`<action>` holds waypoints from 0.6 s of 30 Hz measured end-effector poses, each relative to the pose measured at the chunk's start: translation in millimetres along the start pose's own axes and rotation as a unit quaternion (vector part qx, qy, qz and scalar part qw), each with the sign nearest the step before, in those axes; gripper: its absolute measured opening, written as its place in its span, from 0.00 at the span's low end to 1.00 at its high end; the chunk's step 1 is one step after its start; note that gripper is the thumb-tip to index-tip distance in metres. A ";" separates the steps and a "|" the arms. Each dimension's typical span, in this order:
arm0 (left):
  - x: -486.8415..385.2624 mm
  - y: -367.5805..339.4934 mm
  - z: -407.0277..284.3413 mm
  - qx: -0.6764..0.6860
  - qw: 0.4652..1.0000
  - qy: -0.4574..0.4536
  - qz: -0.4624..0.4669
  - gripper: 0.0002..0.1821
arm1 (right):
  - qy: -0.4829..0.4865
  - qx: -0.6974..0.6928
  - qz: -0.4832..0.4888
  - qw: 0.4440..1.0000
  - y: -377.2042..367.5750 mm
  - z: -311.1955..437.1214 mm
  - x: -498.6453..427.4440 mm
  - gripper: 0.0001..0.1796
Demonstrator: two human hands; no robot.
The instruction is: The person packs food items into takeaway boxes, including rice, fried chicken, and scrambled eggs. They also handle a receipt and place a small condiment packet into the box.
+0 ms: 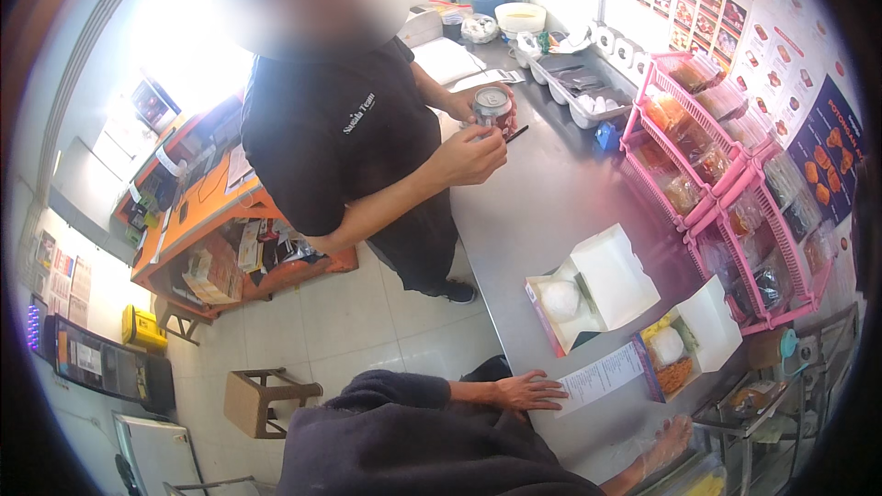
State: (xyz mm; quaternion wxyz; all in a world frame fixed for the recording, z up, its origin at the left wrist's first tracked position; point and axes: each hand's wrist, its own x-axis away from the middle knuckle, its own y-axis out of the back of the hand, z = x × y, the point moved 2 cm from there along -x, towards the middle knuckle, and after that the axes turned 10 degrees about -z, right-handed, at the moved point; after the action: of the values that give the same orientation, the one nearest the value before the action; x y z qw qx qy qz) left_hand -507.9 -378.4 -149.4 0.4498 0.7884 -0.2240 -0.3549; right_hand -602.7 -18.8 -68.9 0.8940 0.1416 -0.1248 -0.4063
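Observation:
My left hand (529, 393) is bare and rests palm down on the steel table (513, 310), fingers spread. Its fingertips meet the near end of a printed paper slip (601, 381). Beyond the slip an open cardboard meal box (663, 363) holds white rice, a browned piece of food, something yellow and something green. A second open box (575, 293), farther up the table, holds a mound of rice. My right hand (667, 442), in a clear plastic glove, is at the lower right beside the metal rack, fingers apart, with nothing seen in it.
A co-worker in a black shirt stands at the table holding a drink can (492, 110) and a thin black item. Pink baskets (716, 186) of packets line the wall. A grey divided tray (572, 83), metal rack (744, 420) and woven-look stool (258, 403) are around.

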 end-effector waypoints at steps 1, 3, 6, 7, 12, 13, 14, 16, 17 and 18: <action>0.0 -1.3 0.0 -0.007 1.000 -0.001 -0.009 0.62 | 0.000 -0.005 -0.001 1.000 0.1 -0.1 0.1 0.28; 0.4 -3.7 0.1 -0.018 1.000 -0.002 -0.015 0.63 | 0.002 -0.023 -0.002 1.000 0.7 -0.3 0.8 0.27; 1.3 -5.7 0.0 -0.034 0.999 -0.005 -0.015 0.62 | 0.004 -0.045 -0.004 0.999 2.1 -1.7 0.5 0.27; 1.5 -5.7 0.0 -0.039 0.999 -0.008 -0.018 0.62 | 0.001 -0.040 -0.004 0.999 2.7 -2.8 -0.4 0.26; 1.5 -5.3 -0.3 -0.044 0.999 -0.009 -0.025 0.61 | -0.014 -0.018 -0.002 1.000 4.8 -9.1 -8.9 0.26; 1.6 -5.8 -0.3 -0.044 0.999 -0.007 -0.020 0.61 | -0.012 -0.019 -0.005 1.000 5.1 -9.6 -10.0 0.26; 1.8 -7.0 -0.3 -0.043 0.999 -0.003 0.000 0.61 | -0.024 -0.006 -0.012 1.000 5.5 -10.5 -10.7 0.26; 2.2 -7.8 -0.5 -0.046 0.999 -0.005 -0.017 0.62 | -0.018 -0.021 -0.003 1.000 5.4 -9.8 -9.6 0.27; 2.5 -8.9 -0.3 -0.048 0.999 -0.004 -0.013 0.62 | -0.014 -0.007 -0.005 1.000 5.7 -9.2 -8.4 0.27; 2.8 -9.6 -0.3 -0.055 0.998 -0.006 -0.017 0.62 | -0.014 -0.021 0.002 1.000 5.6 -8.3 -6.3 0.28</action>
State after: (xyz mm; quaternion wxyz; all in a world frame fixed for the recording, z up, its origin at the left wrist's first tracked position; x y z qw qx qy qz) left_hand -505.6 -375.4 -158.6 0.4850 0.7639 -0.1936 -0.3791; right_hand -600.0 -9.1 -75.3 0.8957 0.1166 -0.1291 -0.4093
